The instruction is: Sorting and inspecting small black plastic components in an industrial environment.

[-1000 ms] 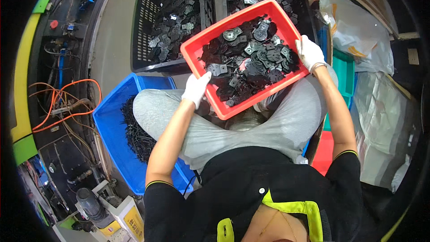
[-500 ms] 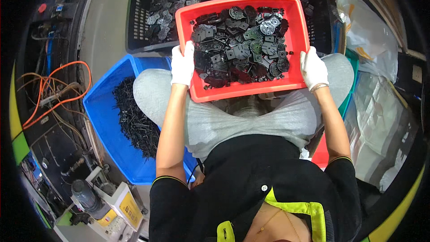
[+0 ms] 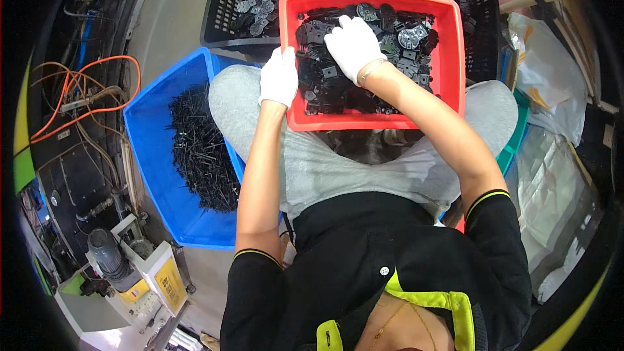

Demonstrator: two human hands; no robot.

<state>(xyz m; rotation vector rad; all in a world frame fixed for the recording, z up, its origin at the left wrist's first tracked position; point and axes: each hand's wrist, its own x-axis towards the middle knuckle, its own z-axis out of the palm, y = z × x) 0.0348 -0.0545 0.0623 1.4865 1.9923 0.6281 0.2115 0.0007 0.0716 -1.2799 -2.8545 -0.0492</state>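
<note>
Our gloved left hand grips the rim of the red tray, heaped with dark metal parts, while our right hand lies open on them.

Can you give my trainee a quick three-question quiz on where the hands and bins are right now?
1. True or false: the left hand grips the left rim of the red tray.
2. The right hand rests on: A) the thin black pieces in the blue bin; B) the dark metal parts inside the red tray; C) the black crate.
3. What supports the red tray?

Key: 1 true. 2 B. 3 The person's lap, on the grey trousers.
</note>
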